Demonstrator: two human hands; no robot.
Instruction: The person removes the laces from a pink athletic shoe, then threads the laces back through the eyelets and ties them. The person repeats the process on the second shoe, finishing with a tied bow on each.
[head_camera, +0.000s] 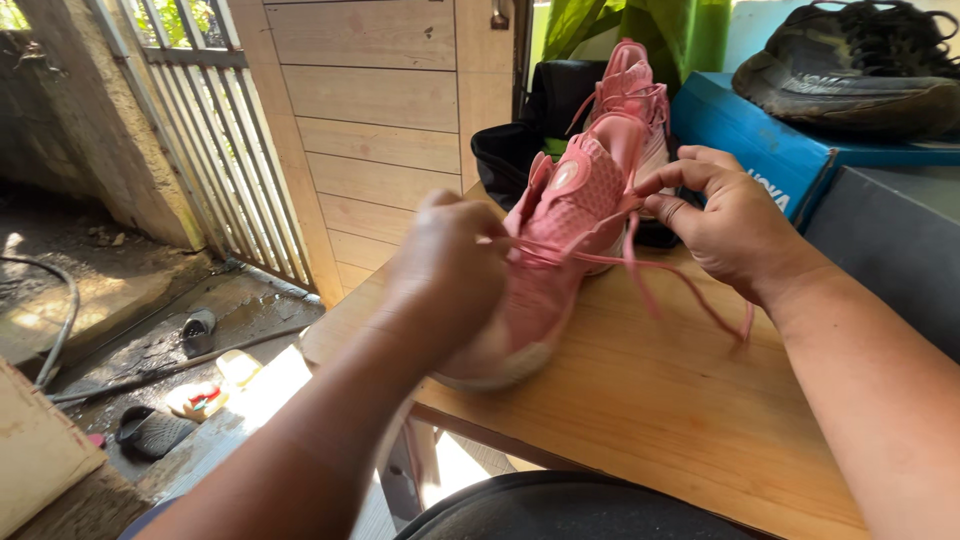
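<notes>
- The left hand (448, 262) lies over the near side of a pink sneaker (560, 230), close to the tabletop's (660, 400) front-left corner. Its fingers are curled in toward the shoe, and the picture is blurred there, so I cannot tell whether they pinch a lace or only press the upper to steady it.
- The sneaker itself rests on the wooden tabletop with its pale sole at the near edge and its toe tipped up and away (a pose that turns the lacing toward the person's face).
- The right hand (725, 222) hovers just right of the shoe's tongue, thumb and forefinger pressed together on a pink lace (660, 275). The lace runs taut from the eyelets to the pinch, then hangs loose across the wood toward the right.
- Behind the first shoe a second pink sneaker (632, 100) stands upright near the far edge, against a black bag (525, 140).
- At the far-right corner a blue shoebox (750, 140) carries a worn dark shoe (850, 70).
- Off the table, down left, sandals (150, 430) lie on wet ground by a slatted gate (215, 130).
</notes>
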